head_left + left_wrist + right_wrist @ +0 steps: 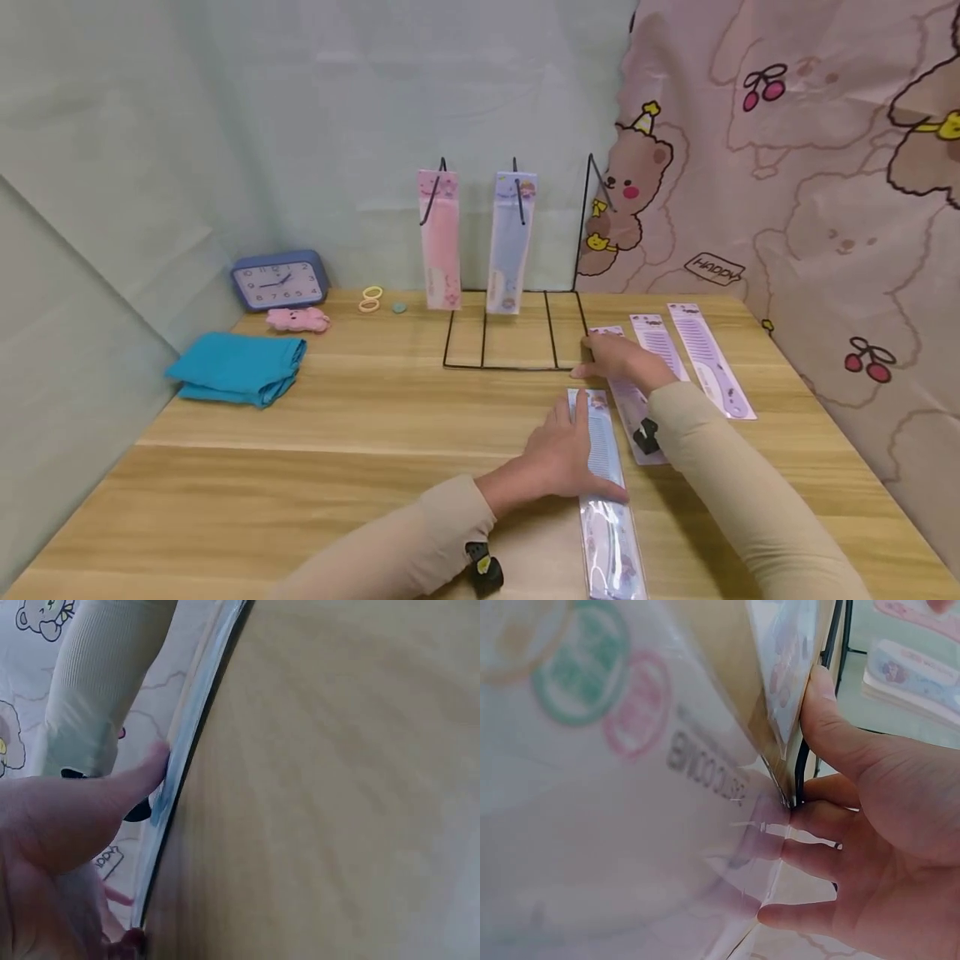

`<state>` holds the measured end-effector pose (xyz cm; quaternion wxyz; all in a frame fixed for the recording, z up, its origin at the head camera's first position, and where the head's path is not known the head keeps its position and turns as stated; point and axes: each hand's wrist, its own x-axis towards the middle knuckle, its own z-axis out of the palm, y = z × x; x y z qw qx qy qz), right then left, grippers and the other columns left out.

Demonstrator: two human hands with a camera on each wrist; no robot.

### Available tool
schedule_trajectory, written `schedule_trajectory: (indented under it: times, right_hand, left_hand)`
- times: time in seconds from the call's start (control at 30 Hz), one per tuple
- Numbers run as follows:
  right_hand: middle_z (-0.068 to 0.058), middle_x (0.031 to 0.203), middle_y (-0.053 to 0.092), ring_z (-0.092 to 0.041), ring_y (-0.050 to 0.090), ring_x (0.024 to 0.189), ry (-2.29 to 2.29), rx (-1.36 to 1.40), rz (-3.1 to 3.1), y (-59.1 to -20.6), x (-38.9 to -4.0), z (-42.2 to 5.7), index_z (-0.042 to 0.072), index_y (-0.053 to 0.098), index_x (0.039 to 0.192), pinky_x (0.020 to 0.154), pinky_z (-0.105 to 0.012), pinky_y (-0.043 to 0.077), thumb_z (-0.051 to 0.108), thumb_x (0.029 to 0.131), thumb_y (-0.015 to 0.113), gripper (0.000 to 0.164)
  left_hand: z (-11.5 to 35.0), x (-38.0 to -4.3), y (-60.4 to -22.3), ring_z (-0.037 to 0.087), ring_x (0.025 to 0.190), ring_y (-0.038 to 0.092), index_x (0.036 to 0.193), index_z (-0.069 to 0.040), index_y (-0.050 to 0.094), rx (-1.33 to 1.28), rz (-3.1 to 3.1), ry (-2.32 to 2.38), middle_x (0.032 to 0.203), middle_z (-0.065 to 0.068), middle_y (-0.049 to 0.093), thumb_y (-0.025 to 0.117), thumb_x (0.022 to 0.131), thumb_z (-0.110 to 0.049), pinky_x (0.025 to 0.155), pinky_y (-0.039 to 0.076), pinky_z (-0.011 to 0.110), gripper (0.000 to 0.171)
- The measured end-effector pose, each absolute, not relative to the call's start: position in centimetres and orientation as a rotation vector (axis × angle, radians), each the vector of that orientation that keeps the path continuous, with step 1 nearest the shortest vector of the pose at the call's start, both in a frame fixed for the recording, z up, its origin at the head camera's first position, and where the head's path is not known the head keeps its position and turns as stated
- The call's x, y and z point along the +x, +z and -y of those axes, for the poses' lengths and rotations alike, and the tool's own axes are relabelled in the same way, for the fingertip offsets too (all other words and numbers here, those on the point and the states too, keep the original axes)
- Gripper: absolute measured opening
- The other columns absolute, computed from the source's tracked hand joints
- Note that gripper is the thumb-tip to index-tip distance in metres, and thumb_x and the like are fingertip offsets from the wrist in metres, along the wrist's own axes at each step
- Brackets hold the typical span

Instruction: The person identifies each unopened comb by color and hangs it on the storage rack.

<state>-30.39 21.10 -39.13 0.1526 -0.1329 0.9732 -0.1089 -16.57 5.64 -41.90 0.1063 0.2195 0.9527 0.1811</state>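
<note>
On a wooden table [315, 483], a folded blue cloth [238, 367] is lying at the far left. Just behind it, a blue alarm clock [279, 281] is standing with a small pink toy [297, 319] resting in front. Farther right, two pale rings [369, 300] are lying beside a small teal disc [399, 307].

In the middle, a black wire rack [517, 367] is standing at the back, with a pink packet [442, 250] and a blue packet [512, 250] hanging from its hooks.

Nearer the viewer, the left hand [558, 450] is touching a packaged blue comb [607, 542] lying on the table, its fingers fairly straight along the left edge and its thumb stretching wide across the wrapper.

To its right, the right hand [622, 358] is reaching to the rack's front right corner, thumb and fingers spreading apart. Its fingertips are touching the edge of a purple comb packet [630, 408]; whether they are pressing the wire, one cannot tell.

Two more purple packets [707, 358] are lying farther right, before a pink bear-print curtain [817, 208].
</note>
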Motion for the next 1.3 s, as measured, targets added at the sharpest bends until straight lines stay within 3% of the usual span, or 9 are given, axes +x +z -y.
schedule_trajectory:
  times: [0.13, 0.27, 0.37, 0.5, 0.57, 0.73, 0.97, 1.13, 1.3]
  right_hand:
    - [-0.03, 0.152, 0.036, -0.046, 0.032, 0.141, -0.328, -0.409, -2.786, -39.0, -30.4, -21.2, -0.009, 0.04, 0.147, 0.116, -0.056, 0.026, 0.042, 0.095, 0.068, 0.079]
    - [-0.03, 0.151, 0.038, -0.046, 0.033, 0.14, -0.326, -0.405, -2.79, -39.0, -30.5, -21.2, -0.008, 0.041, 0.147, 0.116, -0.055, 0.027, 0.043, 0.094, 0.068, 0.078]
    - [-0.03, 0.145, 0.046, -0.046, 0.04, 0.136, -0.311, -0.413, -2.803, -39.0, -30.6, -21.3, -0.007, 0.048, 0.141, 0.113, -0.055, 0.032, 0.042, 0.093, 0.07, 0.073]
    - [-0.029, 0.139, 0.052, -0.045, 0.046, 0.131, -0.303, -0.442, -2.812, -38.9, -30.7, -21.4, -0.005, 0.053, 0.134, 0.111, -0.054, 0.036, 0.042, 0.092, 0.071, 0.065]
    - [-0.029, 0.14, 0.051, -0.045, 0.045, 0.132, -0.304, -0.449, -2.812, -38.9, -30.7, -21.4, -0.005, 0.052, 0.135, 0.111, -0.055, 0.035, 0.042, 0.092, 0.071, 0.066]
    - [-0.031, 0.143, 0.047, -0.047, 0.042, 0.134, -0.316, -0.448, -2.801, -38.9, -30.8, -21.4, -0.007, 0.049, 0.139, 0.113, -0.055, 0.033, 0.042, 0.092, 0.07, 0.071]
    - [-0.031, 0.149, 0.04, -0.047, 0.034, 0.139, -0.304, -0.415, -2.788, -39.2, -30.8, -21.3, -0.008, 0.042, 0.146, 0.116, -0.055, 0.026, 0.044, 0.093, 0.069, 0.079]
    - [-0.031, 0.151, 0.037, -0.047, 0.032, 0.141, -0.329, -0.399, -2.78, -39.1, -30.7, -21.3, -0.008, 0.04, 0.148, 0.117, -0.056, 0.025, 0.044, 0.093, 0.069, 0.081]
    - [-0.03, 0.152, 0.036, -0.046, 0.03, 0.142, -0.339, -0.401, -2.78, -39.1, -30.8, -21.4, -0.007, 0.039, 0.149, 0.117, -0.055, 0.024, 0.043, 0.093, 0.069, 0.082]
  left_hand:
    - [-5.3, -16.7, -41.7, 0.031, 0.144, 0.031, 0.161, -0.007, 0.003, 0.684, -2.798, 0.394, 0.163, 0.023, 0.014, 0.074, 0.056, -0.085, 0.101, 0.048, 0.042, 0.149]
    - [-3.4, -17.3, -40.6, 0.034, 0.144, 0.031, 0.161, -0.006, 0.007, 0.723, -2.728, 0.402, 0.164, 0.02, 0.016, 0.081, 0.06, -0.075, 0.104, 0.044, 0.049, 0.143]
    - [-1.6, -17.6, -39.8, 0.034, 0.14, 0.035, 0.16, -0.004, 0.01, 0.754, -2.683, 0.495, 0.161, 0.017, 0.026, 0.09, 0.062, -0.058, 0.106, 0.043, 0.047, 0.137]
    - [0.4, -18.0, -39.1, 0.031, 0.121, 0.05, 0.156, -0.003, 0.02, 0.776, -2.682, 0.652, 0.143, 0.015, 0.051, 0.097, 0.062, -0.033, 0.095, 0.05, 0.039, 0.125]
    - [1.0, -18.2, -39.0, 0.031, 0.117, 0.054, 0.156, -0.003, 0.023, 0.767, -2.694, 0.691, 0.137, 0.017, 0.055, 0.097, 0.062, -0.026, 0.094, 0.051, 0.038, 0.122]
    - [2.2, -18.8, -39.5, 0.033, 0.113, 0.058, 0.156, -0.005, 0.028, 0.706, -2.691, 0.74, 0.14, 0.024, 0.046, 0.098, 0.061, -0.026, 0.094, 0.052, 0.041, 0.12]
    - [4.9, -20.4, -40.0, 0.027, 0.11, 0.059, 0.145, -0.006, 0.051, 0.656, -2.444, 1.019, 0.139, 0.02, 0.052, 0.091, 0.073, -0.016, 0.088, 0.055, 0.04, 0.083]
    - [7.7, -21.3, -38.7, 0.029, 0.088, 0.068, 0.157, -0.012, 0.032, 0.63, -1.939, 1.349, 0.142, 0.023, 0.046, 0.072, 0.085, 0.009, 0.066, 0.061, 0.042, 0.085]
    - [9.3, -21.7, -36.5, 0.035, 0.085, 0.07, 0.161, -0.02, 0.022, 0.767, -1.813, 1.467, 0.154, 0.021, 0.036, 0.06, 0.089, 0.016, 0.076, 0.06, 0.052, 0.089]
